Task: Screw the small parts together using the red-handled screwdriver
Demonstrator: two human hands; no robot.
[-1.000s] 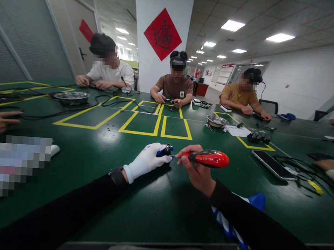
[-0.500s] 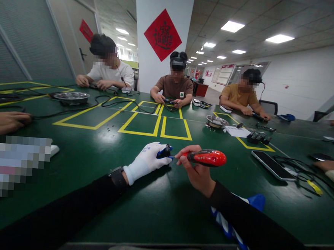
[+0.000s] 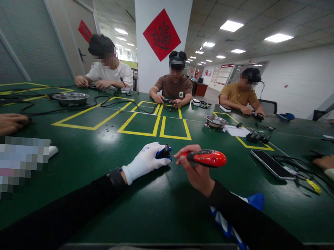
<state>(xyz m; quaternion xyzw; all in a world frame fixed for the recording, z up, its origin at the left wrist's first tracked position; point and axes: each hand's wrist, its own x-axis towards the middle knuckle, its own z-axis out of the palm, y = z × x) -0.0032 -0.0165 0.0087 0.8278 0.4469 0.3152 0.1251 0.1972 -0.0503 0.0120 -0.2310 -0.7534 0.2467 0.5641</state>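
My left hand point(image 3: 145, 161), in a white glove with blue fingertips, is closed around a small black part point(image 3: 164, 152) with a metal tip pointing up. Bare, my right hand point(image 3: 196, 172) grips a red and black screwdriver point(image 3: 207, 158). Its handle points right and its thin shaft reaches left to the side of the black part. Whether the shaft's tip touches the part is too small to tell. Under my right forearm lies a blue and white glove point(image 3: 254, 201) on the green table point(image 3: 155, 208).
A phone point(image 3: 273, 164) and cables point(image 3: 309, 177) lie to the right. Farther back are a metal bowl point(image 3: 216, 121), black parts point(image 3: 257, 137) and another metal dish point(image 3: 71, 97). Three people sit opposite; other people's hands rest at the left and right edges.
Both of my hands hold nearly the same pose. The black part has tilted very slightly. Across the table at the right, a person's hands have shifted a little.
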